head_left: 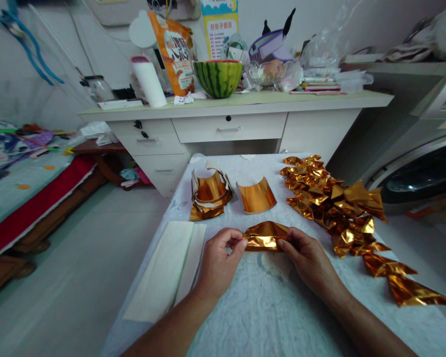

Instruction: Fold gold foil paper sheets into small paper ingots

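Note:
Between my hands is a partly folded sheet of gold foil paper (265,237), just above the cloth-covered table. My left hand (225,258) pinches its left end between thumb and fingers. On the other end, my right hand (308,255) grips the right edge, thumb in front. Beyond them a single curved gold foil sheet (257,196) rests on the table. To its left lies a curled stack of gold and white foil sheets (211,191). A long heap of folded gold foil pieces (330,198) runs down the table's right side.
Folded white paper (163,270) lies left of my left hand on the table (252,317). Behind stands a white desk (230,130) carrying a cut watermelon (218,79), an orange snack bag (174,57) and a paper roll (149,83). A washing machine (427,148) is at right, a bed (29,183) at left.

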`<state>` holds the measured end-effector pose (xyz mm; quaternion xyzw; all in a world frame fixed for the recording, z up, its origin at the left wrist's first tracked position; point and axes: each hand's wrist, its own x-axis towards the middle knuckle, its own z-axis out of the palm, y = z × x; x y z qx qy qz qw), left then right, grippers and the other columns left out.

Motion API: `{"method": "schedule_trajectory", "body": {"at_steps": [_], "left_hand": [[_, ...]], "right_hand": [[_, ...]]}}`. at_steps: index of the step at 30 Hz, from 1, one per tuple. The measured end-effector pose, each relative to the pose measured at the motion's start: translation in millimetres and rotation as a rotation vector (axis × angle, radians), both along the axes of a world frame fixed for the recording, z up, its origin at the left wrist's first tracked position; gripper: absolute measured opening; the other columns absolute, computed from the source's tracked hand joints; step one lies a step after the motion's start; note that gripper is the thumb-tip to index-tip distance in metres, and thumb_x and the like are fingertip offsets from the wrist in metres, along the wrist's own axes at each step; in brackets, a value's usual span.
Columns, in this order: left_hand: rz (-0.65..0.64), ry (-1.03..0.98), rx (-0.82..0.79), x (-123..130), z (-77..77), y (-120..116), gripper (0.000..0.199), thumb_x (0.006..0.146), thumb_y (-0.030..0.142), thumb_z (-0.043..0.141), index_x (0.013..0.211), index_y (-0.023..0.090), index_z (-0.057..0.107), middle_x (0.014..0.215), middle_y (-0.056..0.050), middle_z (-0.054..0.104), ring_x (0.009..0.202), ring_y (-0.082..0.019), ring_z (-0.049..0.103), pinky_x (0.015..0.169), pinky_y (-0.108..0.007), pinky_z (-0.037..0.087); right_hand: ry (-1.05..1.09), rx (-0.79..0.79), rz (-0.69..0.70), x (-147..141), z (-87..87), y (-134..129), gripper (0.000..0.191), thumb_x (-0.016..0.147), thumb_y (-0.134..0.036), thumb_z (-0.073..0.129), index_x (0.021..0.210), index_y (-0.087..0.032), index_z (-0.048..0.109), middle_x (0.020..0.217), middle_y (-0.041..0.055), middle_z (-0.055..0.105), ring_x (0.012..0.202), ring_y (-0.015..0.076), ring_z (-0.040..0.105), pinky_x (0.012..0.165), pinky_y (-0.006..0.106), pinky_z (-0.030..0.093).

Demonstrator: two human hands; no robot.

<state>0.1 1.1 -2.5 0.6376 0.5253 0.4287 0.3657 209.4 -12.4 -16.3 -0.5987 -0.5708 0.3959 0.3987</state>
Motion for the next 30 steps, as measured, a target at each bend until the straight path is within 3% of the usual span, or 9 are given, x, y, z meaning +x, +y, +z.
{"method": "schedule_trajectory", "body": {"at_steps": [4,10,15,21,26,30], "left_hand": [[-0.003,-0.031,-0.002,-1,2.3,0,0.010,0.082,0.023,0.060,0.075,0.017,0.063,0.074,0.001,0.064,0.071,-0.013,0.058,0.068,-0.022,0.044],[0.003,-0.081,-0.055,-3,-0.4,1,0.011,0.083,0.026,0.060,0.078,0.017,0.064,0.074,0.000,0.064,0.071,-0.014,0.058,0.068,-0.024,0.045],[0.018,-0.003,0.059,-5,0.6,4,0.005,0.079,0.022,0.064,0.077,0.019,0.066,0.099,-0.004,0.061,0.092,-0.017,0.058,0.078,-0.026,0.044],[-0.039,-0.040,-0.016,-8,1.7,6,0.009,0.081,0.024,0.062,0.075,0.018,0.061,0.076,0.002,0.054,0.068,-0.012,0.048,0.064,-0.023,0.039],[-0.050,-0.170,-0.165,-5,-2.0,9,0.016,0.084,0.031,0.059,0.076,0.016,0.057,0.071,0.003,0.051,0.066,-0.011,0.047,0.063,-0.023,0.038],[0.037,-0.155,-0.155,-3,-2.1,5,0.014,0.082,0.030,0.060,0.086,0.017,0.055,0.074,0.003,0.052,0.067,-0.012,0.049,0.064,-0.023,0.041]], "right_hand": [[0.067,0.010,0.024,2,-0.7,0,0.025,0.087,-0.042,0.057,0.073,-0.021,0.054,0.068,-0.0016,0.053,0.066,0.0157,0.051,0.057,0.025,0.040],[0.127,0.069,0.079,7,-6.6,3,0.016,0.089,-0.038,0.058,0.086,-0.023,0.060,0.087,0.0020,0.062,0.082,0.0185,0.058,0.076,0.031,0.048],[0.057,0.252,-0.009,10,-6.3,6,0.008,0.083,-0.031,0.065,0.085,-0.024,0.066,0.107,0.0057,0.058,0.106,0.0227,0.055,0.093,0.037,0.044],[0.107,0.181,0.072,10,2.2,3,0.011,0.085,-0.032,0.063,0.092,-0.024,0.066,0.100,0.0048,0.065,0.097,0.0217,0.059,0.088,0.035,0.047],[0.158,0.106,0.119,9,1.4,-1,0.013,0.086,-0.035,0.064,0.087,-0.023,0.062,0.086,0.0014,0.064,0.083,0.0189,0.059,0.077,0.031,0.047],[0.175,0.136,0.059,6,3.5,-2,0.017,0.086,-0.038,0.063,0.080,-0.022,0.059,0.076,-0.0004,0.060,0.074,0.0171,0.056,0.069,0.028,0.045]]}}
